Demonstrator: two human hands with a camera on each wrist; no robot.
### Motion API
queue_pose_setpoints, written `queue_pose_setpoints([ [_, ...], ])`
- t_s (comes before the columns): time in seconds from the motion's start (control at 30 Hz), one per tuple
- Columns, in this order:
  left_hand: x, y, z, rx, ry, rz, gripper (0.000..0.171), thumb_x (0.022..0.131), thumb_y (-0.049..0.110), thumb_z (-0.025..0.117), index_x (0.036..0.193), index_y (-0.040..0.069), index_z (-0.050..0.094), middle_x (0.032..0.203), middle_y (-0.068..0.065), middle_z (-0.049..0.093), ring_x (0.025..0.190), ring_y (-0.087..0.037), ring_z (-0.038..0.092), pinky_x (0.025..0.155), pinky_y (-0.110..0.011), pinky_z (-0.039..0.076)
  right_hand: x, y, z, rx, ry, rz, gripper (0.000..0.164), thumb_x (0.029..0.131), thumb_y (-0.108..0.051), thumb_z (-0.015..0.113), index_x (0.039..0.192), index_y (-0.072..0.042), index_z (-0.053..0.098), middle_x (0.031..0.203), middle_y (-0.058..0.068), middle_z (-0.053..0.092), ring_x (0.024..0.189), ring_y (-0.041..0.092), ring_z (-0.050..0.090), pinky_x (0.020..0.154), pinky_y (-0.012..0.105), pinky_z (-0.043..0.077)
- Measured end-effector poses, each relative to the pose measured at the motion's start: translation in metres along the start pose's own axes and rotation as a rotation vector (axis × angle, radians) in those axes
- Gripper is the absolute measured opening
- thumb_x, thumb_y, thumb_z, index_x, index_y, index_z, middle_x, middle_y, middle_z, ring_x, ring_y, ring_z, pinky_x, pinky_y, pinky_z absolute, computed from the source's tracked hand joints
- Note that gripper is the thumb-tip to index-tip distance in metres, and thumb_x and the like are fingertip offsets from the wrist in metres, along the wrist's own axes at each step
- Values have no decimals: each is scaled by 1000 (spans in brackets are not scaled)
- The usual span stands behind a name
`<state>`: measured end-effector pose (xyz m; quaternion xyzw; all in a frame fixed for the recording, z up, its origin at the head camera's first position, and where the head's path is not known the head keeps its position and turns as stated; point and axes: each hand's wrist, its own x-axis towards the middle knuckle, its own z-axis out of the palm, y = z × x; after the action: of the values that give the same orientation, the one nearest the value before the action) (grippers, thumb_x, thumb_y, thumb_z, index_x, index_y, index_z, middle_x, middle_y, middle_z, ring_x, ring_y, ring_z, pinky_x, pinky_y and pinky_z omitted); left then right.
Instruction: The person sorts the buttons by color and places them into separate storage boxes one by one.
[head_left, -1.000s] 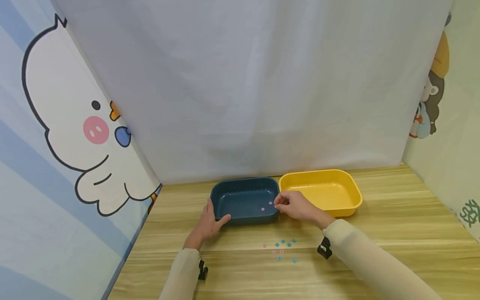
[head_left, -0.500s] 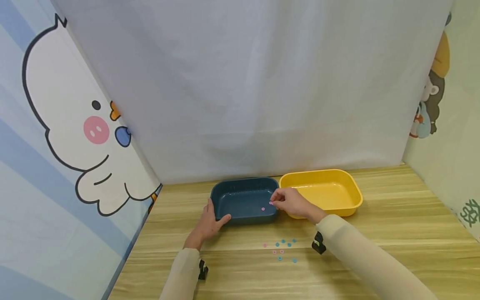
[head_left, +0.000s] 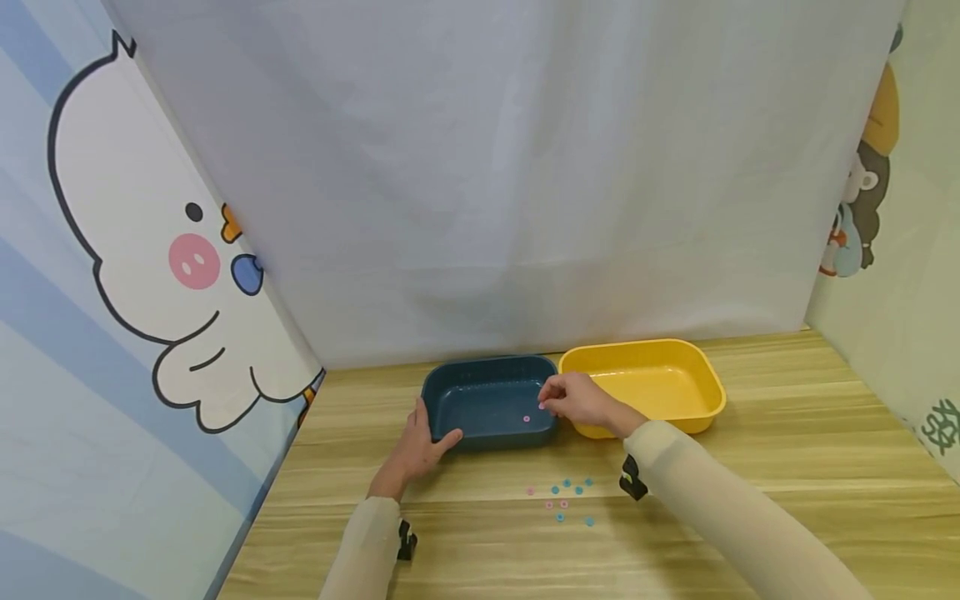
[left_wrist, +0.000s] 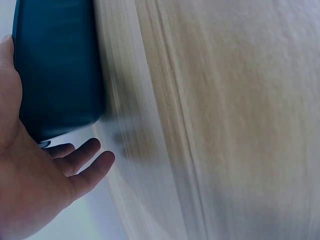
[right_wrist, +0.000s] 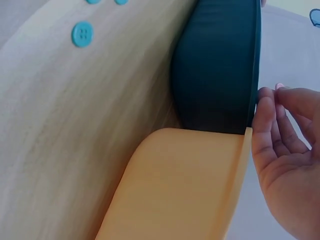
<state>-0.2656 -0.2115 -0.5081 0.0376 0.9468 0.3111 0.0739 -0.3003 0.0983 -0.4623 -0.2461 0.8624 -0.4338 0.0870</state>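
Note:
My left hand rests on the left end of the dark blue basin, thumb along its front rim and fingers at its side. In the left wrist view several loosely bent fingers stand off the basin wall. My right hand is over the blue basin's right rim, thumb and index finger pinching a tiny pink button, mostly hidden by the fingertips. One pink button lies inside the basin. On the table in front are loose pink buttons and several blue buttons, one showing four holes.
A yellow basin stands against the blue one's right side, partly under my right wrist. Behind both basins hangs a pale curtain at the table's back edge. Printed cloth walls flank the table.
My right hand has moved a little left, further over the blue basin; its fingers now overlap where a second pink button showed. The left hand and the table buttons have stayed put.

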Motion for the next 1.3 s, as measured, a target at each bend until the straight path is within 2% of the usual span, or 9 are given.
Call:
queue_pose_setpoints([
  [0.23, -2, 3, -3, -51, -9, -16, 103, 91, 51, 57, 149, -1, -10, 153, -28, 0, 139, -43, 11, 107, -56, 20, 7, 0, -1, -13, -13, 57, 9, 91, -2, 60, 96, 1, 67, 82, 8, 65, 65, 16, 54, 59, 27, 49],
  [0.53, -1, 3, -4, -44, -11, -12, 101, 91, 49, 57, 148, -2, -10, 153, -28, 0, 139, -42, 10, 108, -55, 19, 15, -2, -1, -17, -9, 113, 10, 92, -1, 60, 98, 2, 66, 81, 7, 63, 67, 16, 55, 63, 26, 50],
  [0.8, 0, 2, -3, -40, -6, 0, 105, 90, 53, 56, 148, -2, -9, 153, -28, 1, 139, -43, 12, 107, -56, 20, 18, -2, 0, -40, -9, 121, 10, 92, -3, 60, 99, 2, 66, 80, 4, 63, 69, 15, 56, 63, 26, 50],
  [1.13, 0, 1, -3, -44, -8, 4, 104, 90, 51, 58, 148, -3, -8, 152, -29, 2, 139, -43, 12, 107, -56, 20, 20, 1, 1, -36, -18, 131, 13, 92, -5, 60, 101, 2, 66, 85, 8, 65, 70, 15, 57, 64, 26, 51],
  [1.3, 0, 0, -3, -34, -11, 4, 107, 88, 57, 57, 149, -3, -8, 152, -29, 3, 138, -43, 15, 107, -55, 22, 20, 2, 1, -38, -18, 123, 15, 92, -5, 60, 104, 3, 67, 88, 8, 66, 72, 15, 57, 66, 27, 51],
])
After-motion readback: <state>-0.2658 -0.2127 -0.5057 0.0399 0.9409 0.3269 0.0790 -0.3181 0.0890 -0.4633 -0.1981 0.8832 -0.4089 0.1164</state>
